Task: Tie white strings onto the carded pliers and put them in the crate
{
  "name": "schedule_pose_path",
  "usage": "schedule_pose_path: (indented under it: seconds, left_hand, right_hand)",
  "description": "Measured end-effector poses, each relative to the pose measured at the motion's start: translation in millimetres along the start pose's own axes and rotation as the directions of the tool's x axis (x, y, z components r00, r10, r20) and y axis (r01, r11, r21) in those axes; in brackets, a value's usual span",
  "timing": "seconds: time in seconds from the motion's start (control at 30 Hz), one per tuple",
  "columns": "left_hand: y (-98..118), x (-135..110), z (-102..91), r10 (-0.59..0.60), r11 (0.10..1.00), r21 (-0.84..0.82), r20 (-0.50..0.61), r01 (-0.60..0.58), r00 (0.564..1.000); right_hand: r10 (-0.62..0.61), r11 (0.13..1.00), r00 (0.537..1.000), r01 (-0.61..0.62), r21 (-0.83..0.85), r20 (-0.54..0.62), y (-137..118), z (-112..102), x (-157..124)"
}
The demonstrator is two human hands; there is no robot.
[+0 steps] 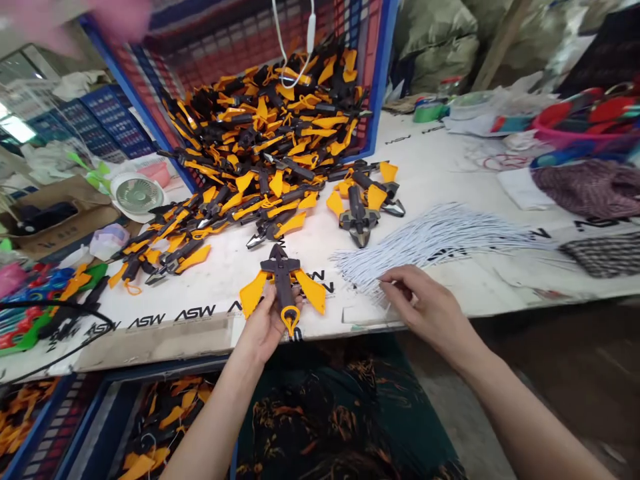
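Observation:
My left hand (267,323) is wrapped from below around a dark grey and orange plastic dart-shaped toy (285,283). Its pointed head faces away from me, two orange fins spread sideways, and an orange loop sits at the near end. My right hand (425,303) pinches at the near left end of a loose bundle of thin white wire ties (430,233); the strand between the fingertips is hard to make out. Two similar toys (359,217) lie together just beyond the left end of the ties.
A blue crate (376,80) tipped on its side spills a heap of such toys (270,140) across the white-covered table (190,300). A small fan (137,193) stands left, a pink basket (565,133) right. Under the table, another crate holds more orange and dark pieces (173,413).

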State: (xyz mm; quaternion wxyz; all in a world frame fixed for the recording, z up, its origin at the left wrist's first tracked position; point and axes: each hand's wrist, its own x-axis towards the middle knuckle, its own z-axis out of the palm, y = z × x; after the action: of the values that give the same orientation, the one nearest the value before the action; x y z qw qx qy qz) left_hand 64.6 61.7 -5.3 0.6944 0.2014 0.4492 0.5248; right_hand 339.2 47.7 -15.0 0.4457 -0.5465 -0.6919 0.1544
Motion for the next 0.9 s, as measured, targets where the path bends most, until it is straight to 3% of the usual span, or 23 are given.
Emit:
schedule_pose_path:
  seconds: [0.1, 0.2, 0.27, 0.33, 0.37, 0.43, 0.53, 0.63, 0.77, 0.9]
  left_hand:
    - [-11, 2, 6.7, 0.095, 0.995, 0.002, -0.007, -0.095, 0.995]
    - [-23, -1, 6.3, 0.303, 0.937, 0.225, -0.140, -0.268, 0.943]
    - [-29, -5, 1.9, 0.471, 0.794, 0.516, -0.189, -0.321, 0.862]
    - [-31, -10, -5.5, 0.583, 0.601, 0.744, -0.159, -0.291, 0.797]
    - [-31, -14, -9.9, 0.601, 0.531, 0.801, -0.126, -0.277, 0.789]
    - [-27, -22, -18.4, 0.571, 0.467, 0.826, -0.011, -0.314, 0.821]
    - [-20, -32, -26.4, 0.429, 0.376, 0.830, 0.238, -0.412, 0.872]
    - [-19, -34, -27.4, 0.347, 0.240, 0.884, 0.307, -0.401, 0.886]
    - [-24, -25, -28.2, 0.391, 0.179, 0.877, 0.352, -0.446, 0.850]
    - [-33, -22, -31.6, 0.517, -0.007, 0.873, 0.421, -0.489, 0.745]
  right_hand:
    - [-0.087, 0.994, 0.995, 0.084, 0.066, 0.045, -26, 5, 0]
    - [-0.172, 0.980, 0.980, 0.160, 0.115, 0.097, -41, 16, -1]
    - [-0.209, 0.972, 0.971, 0.193, 0.132, 0.119, -46, 24, -3]
    - [-0.234, 0.965, 0.962, 0.212, 0.153, 0.143, -48, 30, -8]
    - [-0.240, 0.963, 0.958, 0.214, 0.163, 0.160, -49, 33, -10]
    - [-0.245, 0.961, 0.950, 0.212, 0.175, 0.194, -51, 38, -15]
    - [-0.237, 0.966, 0.942, 0.202, 0.164, 0.236, -53, 45, -19]
    - [-0.218, 0.973, 0.941, 0.189, 0.131, 0.257, -53, 53, -20]
    - [-0.182, 0.983, 0.943, 0.168, 0.076, 0.278, -50, 59, -18]
    - [-0.149, 0.989, 0.940, 0.138, 0.058, 0.306, -48, 60, -19]
